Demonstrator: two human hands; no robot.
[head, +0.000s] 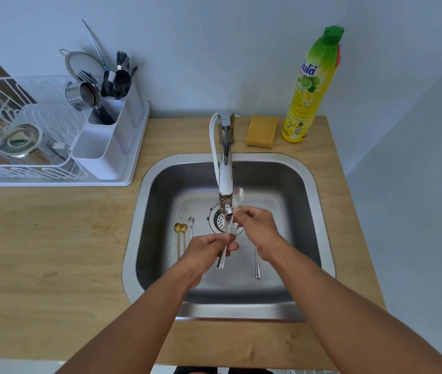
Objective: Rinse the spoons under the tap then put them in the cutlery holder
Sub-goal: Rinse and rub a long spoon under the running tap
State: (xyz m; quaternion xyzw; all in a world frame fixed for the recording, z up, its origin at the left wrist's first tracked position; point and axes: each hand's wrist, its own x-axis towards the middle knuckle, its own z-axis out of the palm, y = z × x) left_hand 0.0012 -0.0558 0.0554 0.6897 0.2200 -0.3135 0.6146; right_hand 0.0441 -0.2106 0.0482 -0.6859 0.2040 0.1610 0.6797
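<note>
Spoon [230, 228] sits under the tap [225, 182] over the sink [306, 184], both hands pinching it: left hand [209, 248] on the handle, right hand [255, 225] higher up. Cutlery holder [106, 141] stands at ten o'clock.

At the centre of the frame we hold a silver spoon [228, 233] under the tap [225, 168], over the steel sink [306, 184]. Our left hand [209, 249] grips its handle low down; our right hand [255, 225] pinches it higher up, its bowl showing just right of the spout. On the sink floor lie two gold spoons [181, 238], a small silver spoon [190, 225] beside them, and a long spoon [257, 263] at lower right. The white cutlery holder [106, 147] stands upper left, the sponge [261, 130] and detergent bottle [311, 87] upper right.
</note>
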